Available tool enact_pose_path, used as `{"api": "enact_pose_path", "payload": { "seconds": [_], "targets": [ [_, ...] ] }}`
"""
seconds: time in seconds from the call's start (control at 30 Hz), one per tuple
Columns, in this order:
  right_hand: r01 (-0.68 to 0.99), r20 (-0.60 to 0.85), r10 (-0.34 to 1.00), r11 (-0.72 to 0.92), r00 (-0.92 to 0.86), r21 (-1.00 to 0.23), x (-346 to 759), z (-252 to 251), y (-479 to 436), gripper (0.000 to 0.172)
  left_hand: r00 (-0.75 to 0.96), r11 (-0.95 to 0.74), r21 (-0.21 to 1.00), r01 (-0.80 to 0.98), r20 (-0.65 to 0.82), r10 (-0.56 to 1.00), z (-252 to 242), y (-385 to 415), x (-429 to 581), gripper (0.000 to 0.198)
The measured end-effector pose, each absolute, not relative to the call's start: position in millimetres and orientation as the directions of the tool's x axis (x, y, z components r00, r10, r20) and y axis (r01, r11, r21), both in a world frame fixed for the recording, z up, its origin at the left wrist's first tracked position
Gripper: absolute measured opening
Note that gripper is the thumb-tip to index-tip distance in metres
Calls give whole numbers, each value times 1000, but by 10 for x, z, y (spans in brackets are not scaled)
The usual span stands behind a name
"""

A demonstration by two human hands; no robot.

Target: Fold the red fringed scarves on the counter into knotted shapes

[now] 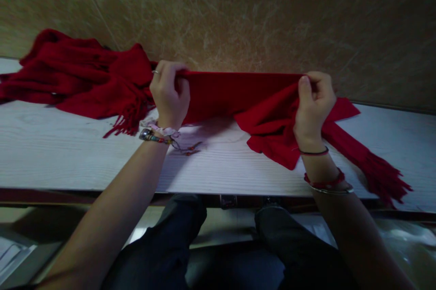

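Note:
A red fringed scarf (231,92) is stretched straight between my two hands, just above the white tabletop. My left hand (169,92) grips its upper edge, with fingers curled in. At the other end my right hand (315,103) pinches the same edge between thumb and fingers. Below and beside the right hand, loose folds of the scarf drop onto the table, and a fringed end (384,178) lies off to the right. Left of my left hand rests a crumpled heap of red fringed cloth (85,72); whether it joins the held scarf I cannot tell.
The white wood-grain table (85,153) is narrow and runs along a brown marbled wall (218,12). Its front edge is close to my knees (184,217). A white box-like object (15,253) stands at lower left, and clear plastic (408,244) shows at lower right.

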State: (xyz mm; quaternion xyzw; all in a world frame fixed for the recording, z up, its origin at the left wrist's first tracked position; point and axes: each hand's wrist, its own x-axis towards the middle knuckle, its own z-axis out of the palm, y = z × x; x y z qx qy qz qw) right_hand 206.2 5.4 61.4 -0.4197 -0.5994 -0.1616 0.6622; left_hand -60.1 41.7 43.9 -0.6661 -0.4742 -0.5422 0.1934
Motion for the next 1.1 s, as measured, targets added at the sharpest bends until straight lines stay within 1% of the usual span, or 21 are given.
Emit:
{"api": "enact_pose_path", "payload": {
  "seconds": [0.03,0.07,0.1,0.13,0.17,0.2,0.23,0.27,0.3,0.33,0.4,0.5,0.57,0.63,0.7,0.77,0.8,0.87,0.97,1.03,1.1],
  "targets": [
    [709,939,238,615,249,-344,2082,652,26,15,-61,-486,263,834,918,393,450,416,-604,20],
    [708,945,204,626,256,-327,2107,683,3,13,-34,-504,252,826,915,402,453,421,-600,20],
    [717,950,203,622,239,-314,2135,702,-12,12,44,-530,227,817,892,450,450,434,-593,20],
    [733,950,245,607,194,-306,2166,707,-16,11,141,-558,201,805,849,509,442,451,-584,19],
    [750,937,327,588,123,-303,2197,696,-8,9,220,-582,180,793,806,549,432,470,-577,18],
    [764,904,425,568,46,-306,2228,671,11,8,245,-589,175,789,789,563,423,487,-575,18],
    [774,858,513,550,-18,-313,2255,635,39,8,212,-577,187,795,805,554,419,500,-578,19],
    [780,816,575,536,-57,-323,2278,593,71,8,133,-550,214,807,843,522,419,508,-586,20],
    [782,791,608,525,-68,-337,2296,552,102,8,34,-519,246,818,881,471,423,510,-598,21],
    [782,784,619,514,-53,-353,2308,516,129,8,-48,-494,274,826,905,422,430,510,-610,21],
    [779,793,609,496,3,-383,2319,471,160,8,-101,-461,299,836,908,406,439,505,-624,20],
    [763,806,591,504,37,-404,2310,467,157,8,-19,-426,279,861,854,519,415,509,-601,20],
    [748,807,591,532,7,-396,2298,477,145,7,67,-412,241,879,792,607,375,524,-577,21],
    [731,803,594,568,-47,-378,2288,480,139,7,139,-410,201,890,736,662,332,548,-573,22],
    [735,795,601,578,-88,-355,2282,480,132,6,158,-405,188,895,716,680,306,571,-592,22],
    [769,779,615,555,-121,-318,2266,487,109,6,144,-419,201,886,739,658,310,579,-615,21],
    [789,767,625,541,-145,-291,2246,497,87,9,145,-441,207,873,754,641,323,572,-619,20],
    [817,733,644,531,-217,-224,2166,524,22,23,194,-515,196,835,771,607,364,529,-597,19],
    [839,677,661,531,-324,-117,1948,557,-96,41,371,-668,121,734,753,544,426,411,-501,19],
    [843,645,664,534,-377,-57,1786,546,-144,47,459,-750,74,657,750,477,446,332,-434,19],
    [834,610,669,551,-424,-24,1665,507,-147,45,481,-784,67,618,757,443,449,280,-395,20]
  ]
}}
